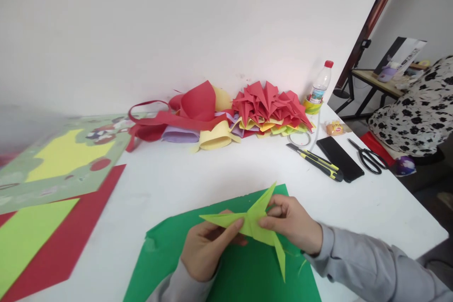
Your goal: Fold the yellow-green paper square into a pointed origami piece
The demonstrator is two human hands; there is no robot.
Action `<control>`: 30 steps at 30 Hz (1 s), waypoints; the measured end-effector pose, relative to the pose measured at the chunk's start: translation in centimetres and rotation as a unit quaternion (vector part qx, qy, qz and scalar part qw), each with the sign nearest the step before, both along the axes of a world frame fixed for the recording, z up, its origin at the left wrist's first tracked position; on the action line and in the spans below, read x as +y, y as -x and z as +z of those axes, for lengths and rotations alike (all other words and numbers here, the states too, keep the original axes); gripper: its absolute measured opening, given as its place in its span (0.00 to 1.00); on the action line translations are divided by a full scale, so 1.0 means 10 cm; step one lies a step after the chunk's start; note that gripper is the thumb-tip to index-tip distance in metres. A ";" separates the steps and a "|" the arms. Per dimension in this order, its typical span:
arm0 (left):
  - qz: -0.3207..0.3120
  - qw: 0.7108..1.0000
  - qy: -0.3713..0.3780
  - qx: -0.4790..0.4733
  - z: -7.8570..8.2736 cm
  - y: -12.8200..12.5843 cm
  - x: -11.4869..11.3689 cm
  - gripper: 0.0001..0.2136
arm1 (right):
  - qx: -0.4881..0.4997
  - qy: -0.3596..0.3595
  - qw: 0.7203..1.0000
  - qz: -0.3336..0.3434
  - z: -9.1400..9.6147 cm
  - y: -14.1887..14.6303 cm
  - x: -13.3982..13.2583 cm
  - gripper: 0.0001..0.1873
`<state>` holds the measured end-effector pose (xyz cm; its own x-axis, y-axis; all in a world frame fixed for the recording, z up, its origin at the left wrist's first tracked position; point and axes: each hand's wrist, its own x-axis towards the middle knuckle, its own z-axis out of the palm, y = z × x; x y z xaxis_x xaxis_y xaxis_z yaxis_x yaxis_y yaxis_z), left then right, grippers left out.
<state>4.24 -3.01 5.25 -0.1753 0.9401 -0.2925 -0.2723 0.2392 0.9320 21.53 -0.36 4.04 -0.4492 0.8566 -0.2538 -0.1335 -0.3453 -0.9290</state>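
A lime-green folded paper star (pixel 257 227) with long pointed arms is held up over a dark green paper sheet (pixel 170 240). My left hand (pixel 208 245) pinches it near the middle, its thumb lying across the left arm of the star. On the other side my right hand (pixel 288 222) grips the paper between thumb and fingers, close to the upper point. One point hangs down below my right hand. A thin lime-green scrap (pixel 302 267) lies on the green sheet near my right wrist.
Against the wall lie red folded paper stars (pixel 267 104) and curled paper pieces (pixel 198 108). A bottle (pixel 321 82), cutter knife (pixel 316 163), black phone (pixel 339 158) and scissors (pixel 370 155) stand or lie at right. Coloured sheets (pixel 95 217) cover the left. A person in a floral garment (pixel 417 108) is beyond.
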 end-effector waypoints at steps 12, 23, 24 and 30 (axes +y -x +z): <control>-0.047 0.998 0.016 0.037 -0.04 -0.08 -0.07 0.16 | 0.010 -0.014 0.999 -0.036 0.03 0.06 -0.05 0.30; -0.040 0.995 0.038 -0.078 -0.02 -0.07 -0.04 0.22 | -0.044 0.017 0.998 -0.036 0.00 0.05 -0.09 0.28; -0.046 0.996 0.035 -0.067 -0.02 -0.07 -0.05 0.21 | -0.044 0.019 0.998 -0.038 0.01 0.05 -0.09 0.28; -0.010 0.997 0.008 -0.080 -0.07 0.00 -0.01 0.18 | 0.011 0.022 0.999 -0.022 0.08 0.02 -0.04 0.28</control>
<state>4.21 -3.07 4.54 -0.1056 0.9381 -0.3299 -0.4124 0.2606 0.8729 21.37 -0.71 4.80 -0.4179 0.8637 -0.2817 -0.1692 -0.3786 -0.9099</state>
